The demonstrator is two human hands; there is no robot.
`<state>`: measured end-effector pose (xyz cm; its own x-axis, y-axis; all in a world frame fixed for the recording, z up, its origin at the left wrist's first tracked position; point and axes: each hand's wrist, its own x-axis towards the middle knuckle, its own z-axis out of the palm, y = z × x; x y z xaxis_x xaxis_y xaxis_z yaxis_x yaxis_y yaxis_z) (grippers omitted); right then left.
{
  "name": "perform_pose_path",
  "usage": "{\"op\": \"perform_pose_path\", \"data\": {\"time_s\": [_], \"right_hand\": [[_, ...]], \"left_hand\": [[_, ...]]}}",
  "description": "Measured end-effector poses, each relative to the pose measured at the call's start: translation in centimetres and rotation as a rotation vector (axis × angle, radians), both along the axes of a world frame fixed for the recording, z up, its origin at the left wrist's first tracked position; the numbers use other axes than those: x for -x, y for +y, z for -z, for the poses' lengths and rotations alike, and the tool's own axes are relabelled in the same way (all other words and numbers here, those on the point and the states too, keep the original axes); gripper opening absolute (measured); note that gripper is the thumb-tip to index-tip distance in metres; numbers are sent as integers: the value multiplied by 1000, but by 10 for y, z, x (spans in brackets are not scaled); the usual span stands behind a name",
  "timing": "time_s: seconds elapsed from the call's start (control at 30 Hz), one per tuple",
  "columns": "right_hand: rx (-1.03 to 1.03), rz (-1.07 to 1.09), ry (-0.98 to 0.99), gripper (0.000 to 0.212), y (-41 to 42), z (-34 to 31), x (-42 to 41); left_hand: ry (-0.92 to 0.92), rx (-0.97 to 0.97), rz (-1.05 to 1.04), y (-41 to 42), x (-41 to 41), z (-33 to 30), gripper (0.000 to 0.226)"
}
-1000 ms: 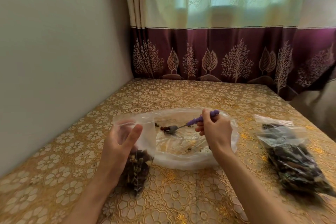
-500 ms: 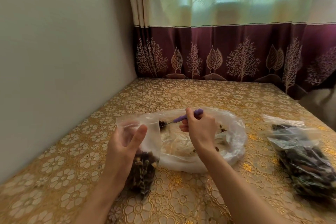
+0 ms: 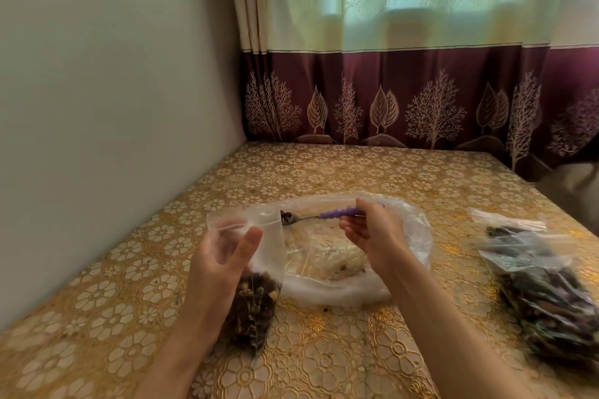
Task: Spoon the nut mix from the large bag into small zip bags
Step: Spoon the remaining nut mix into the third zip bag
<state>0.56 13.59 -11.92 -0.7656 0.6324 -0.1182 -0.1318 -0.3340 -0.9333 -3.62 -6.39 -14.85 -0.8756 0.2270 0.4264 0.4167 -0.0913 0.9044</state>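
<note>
A small clear zip bag (image 3: 256,295), part full of dark nut mix, stands upright on the table, and my left hand (image 3: 220,266) holds its open top with thumb and fingers. My right hand (image 3: 372,233) grips a spoon (image 3: 327,215) by its purple handle. The spoon's bowl carries a few nuts and hovers at the right rim of the small bag's mouth. Behind both lies the large clear bag (image 3: 337,288), crumpled open and almost empty, with a few loose bits inside.
Filled zip bags of nut mix (image 3: 547,288) lie at the right on the gold flower-patterned tablecloth (image 3: 324,172). A wall runs along the left edge, and a maroon curtain hangs behind the far edge.
My right hand lifted the loaded spoon out of the large bag and carried it left to the small bag's mouth. My left hand kept hold of the small bag.
</note>
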Motion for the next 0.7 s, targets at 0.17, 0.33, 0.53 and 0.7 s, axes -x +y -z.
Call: {"op": "perform_pose_path", "data": {"time_s": [0.17, 0.33, 0.53, 0.7], "right_hand": [[-120, 17, 183, 31, 1, -27, -9], [-226, -41, 311, 32, -9, -48, -18], [-463, -196, 448, 28, -14, -59, -26], [-580, -331, 485, 19, -14, -61, -27]], "left_hand": [[-15, 42, 10, 0, -1, -1, 83], [-35, 71, -3, 0, 0, 0, 88], [-61, 80, -8, -1, 2, 1, 83], [-42, 67, -39, 0, 3, 1, 74]]}}
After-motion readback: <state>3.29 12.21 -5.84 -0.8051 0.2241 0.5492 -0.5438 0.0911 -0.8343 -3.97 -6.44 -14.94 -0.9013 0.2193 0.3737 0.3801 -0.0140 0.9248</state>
